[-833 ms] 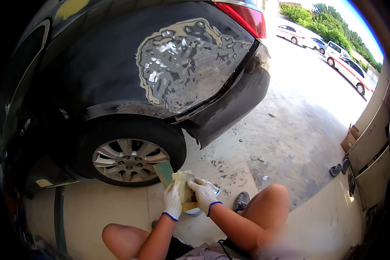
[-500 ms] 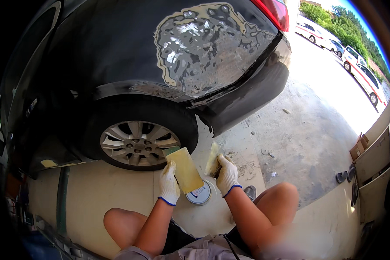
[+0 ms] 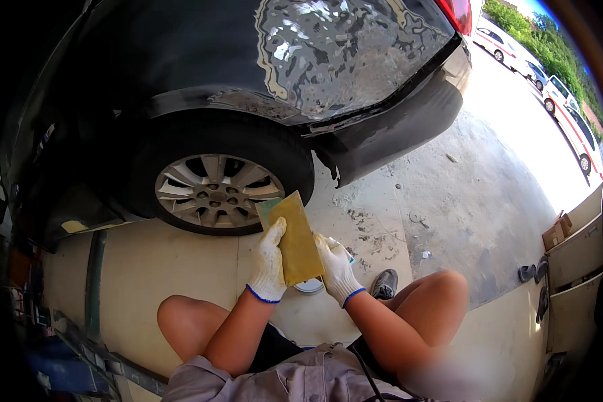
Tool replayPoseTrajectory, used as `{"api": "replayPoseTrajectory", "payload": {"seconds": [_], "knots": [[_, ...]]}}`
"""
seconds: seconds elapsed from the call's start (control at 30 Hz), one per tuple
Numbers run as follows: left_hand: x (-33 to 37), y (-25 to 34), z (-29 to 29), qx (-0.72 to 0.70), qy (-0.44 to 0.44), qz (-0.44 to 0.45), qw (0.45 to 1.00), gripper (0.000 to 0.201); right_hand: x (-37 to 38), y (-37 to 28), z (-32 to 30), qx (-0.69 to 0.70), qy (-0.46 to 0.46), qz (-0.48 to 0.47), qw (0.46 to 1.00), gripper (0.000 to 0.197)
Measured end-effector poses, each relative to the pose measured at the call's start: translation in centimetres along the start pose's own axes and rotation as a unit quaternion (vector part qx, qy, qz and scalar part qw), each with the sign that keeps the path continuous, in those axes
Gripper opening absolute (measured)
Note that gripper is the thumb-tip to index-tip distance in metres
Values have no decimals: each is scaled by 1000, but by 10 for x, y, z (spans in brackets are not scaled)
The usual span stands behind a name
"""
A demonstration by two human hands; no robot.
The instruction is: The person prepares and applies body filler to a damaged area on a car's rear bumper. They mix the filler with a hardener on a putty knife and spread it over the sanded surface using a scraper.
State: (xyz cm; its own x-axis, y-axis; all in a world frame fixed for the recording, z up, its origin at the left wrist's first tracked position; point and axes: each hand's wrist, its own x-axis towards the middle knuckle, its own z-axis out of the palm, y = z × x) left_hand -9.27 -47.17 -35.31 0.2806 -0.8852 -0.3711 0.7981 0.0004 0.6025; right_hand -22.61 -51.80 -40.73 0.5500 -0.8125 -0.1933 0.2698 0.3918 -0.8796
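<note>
Car (image 3: 187, 60) across the upper left; its rear wheel (image 3: 214, 193) lies ahead of the person. Board (image 3: 297, 242) in the left hand (image 3: 269, 261), right hand (image 3: 338, 269) at its right edge. Can (image 3: 309, 287) below, partly behind the board. Shoe (image 3: 384, 285) right of the right hand. Far right: slippers (image 3: 527, 273) on the floor (image 3: 476, 221), left of a cabinet (image 3: 578, 258). Parked cars (image 3: 573, 124) beyond, upper right.

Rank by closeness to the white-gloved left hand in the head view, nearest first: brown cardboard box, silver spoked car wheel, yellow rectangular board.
1. Yellow rectangular board: held in the left hand.
2. Silver spoked car wheel: ahead, slightly left.
3. Brown cardboard box: far right.
</note>
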Motion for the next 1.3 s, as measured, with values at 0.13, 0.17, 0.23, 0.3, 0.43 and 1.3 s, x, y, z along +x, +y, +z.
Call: {"api": "replayPoseTrajectory", "payload": {"seconds": [0.13,0.17,0.23,0.3,0.43,1.3], "knots": [[-8,33,2,53,-17,88,995,33,0,-8,-3,-72,72,71,992,62],[-11,33,5,76,-24,86,993,32,6,-16,-15,27,39,72,996,64],[-12,14,4,133,-40,59,989,32,17,-25,-33,219,-35,81,972,65],[-17,-4,-8,209,-48,27,976,34,12,-53,16,313,115,128,934,63],[2,-20,-13,4,5,14,1000,30,6,-2,7,280,72,122,949,54],[-6,37,1,317,-203,544,750,24,-38,-93,8,-510,131,-357,771,27]]}}
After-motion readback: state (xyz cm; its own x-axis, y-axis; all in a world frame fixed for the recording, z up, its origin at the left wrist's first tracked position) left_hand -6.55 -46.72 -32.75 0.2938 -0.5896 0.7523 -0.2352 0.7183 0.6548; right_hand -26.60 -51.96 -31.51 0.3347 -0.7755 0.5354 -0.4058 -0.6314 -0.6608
